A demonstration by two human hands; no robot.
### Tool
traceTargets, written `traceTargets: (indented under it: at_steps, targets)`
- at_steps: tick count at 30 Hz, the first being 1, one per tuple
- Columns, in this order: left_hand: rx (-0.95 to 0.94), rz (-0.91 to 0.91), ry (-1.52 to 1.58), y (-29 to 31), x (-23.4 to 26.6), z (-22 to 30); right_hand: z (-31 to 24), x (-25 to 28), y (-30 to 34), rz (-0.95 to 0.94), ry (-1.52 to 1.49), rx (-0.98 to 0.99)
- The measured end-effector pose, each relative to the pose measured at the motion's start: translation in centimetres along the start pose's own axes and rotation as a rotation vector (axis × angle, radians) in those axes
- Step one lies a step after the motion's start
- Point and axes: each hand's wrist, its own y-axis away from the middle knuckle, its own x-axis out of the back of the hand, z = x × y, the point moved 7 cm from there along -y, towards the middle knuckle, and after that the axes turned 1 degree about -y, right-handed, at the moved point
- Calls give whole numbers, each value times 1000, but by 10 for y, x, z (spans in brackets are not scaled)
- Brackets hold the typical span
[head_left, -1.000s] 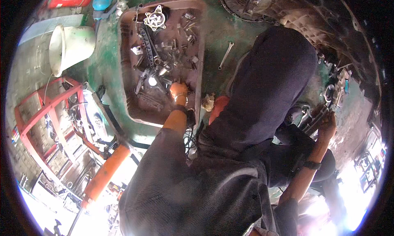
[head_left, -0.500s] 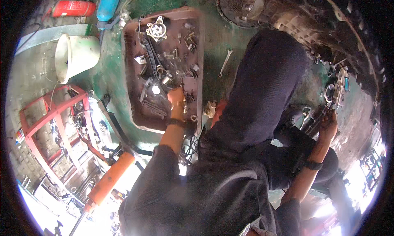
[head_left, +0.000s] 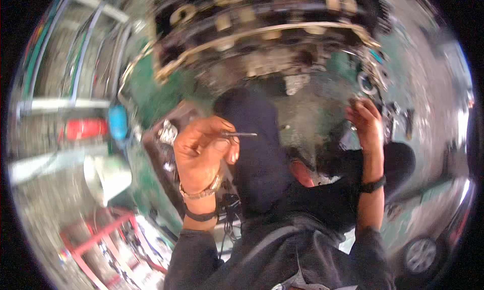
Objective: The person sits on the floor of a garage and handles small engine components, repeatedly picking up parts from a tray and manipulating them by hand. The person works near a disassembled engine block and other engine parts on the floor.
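Observation:
My left hand (head_left: 199, 148) is raised above the brown tray and beside my bent knee. Thumb and fingers pinch a slim metal rod (head_left: 244, 134), whose bright tip points to the right. My right hand (head_left: 369, 122) is on the right side, fingers curled round a small dark piece (head_left: 357, 103) that blur keeps me from naming. Close by it on the floor are a metal ring (head_left: 366, 83) and other loose parts. Partly behind my left hand, the brown tray (head_left: 160, 171) holds a pale metal flange part (head_left: 167, 132) and smaller pieces.
A large engine part (head_left: 262, 25) with a pale gasket edge spans the far side. At left are a red extinguisher (head_left: 86, 129), a blue cylinder (head_left: 118, 122), a whitish bucket (head_left: 108, 177) and a red metal frame (head_left: 98, 238). A car wheel (head_left: 420, 254) shows at lower right.
My left hand has come up out of the tray with the slim metal rod in its fingers. My right hand stays near the loose parts. The view has swung right and toward the engine part.

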Motion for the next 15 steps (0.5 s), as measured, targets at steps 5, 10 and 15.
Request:
traceTargets:
  at_steps: [5, 10, 15]
  targets:
    - [353, -274, -80, -44, -96, -81, -19, -10, 13, -155, -139, 104]
    - [539, -426, -113, -61, -142, -167, -22, -12, 18, -136, -165, 127]
    - [663, -477, -78, -60, -142, -219, -14, -15, 21, -97, 170, 97]
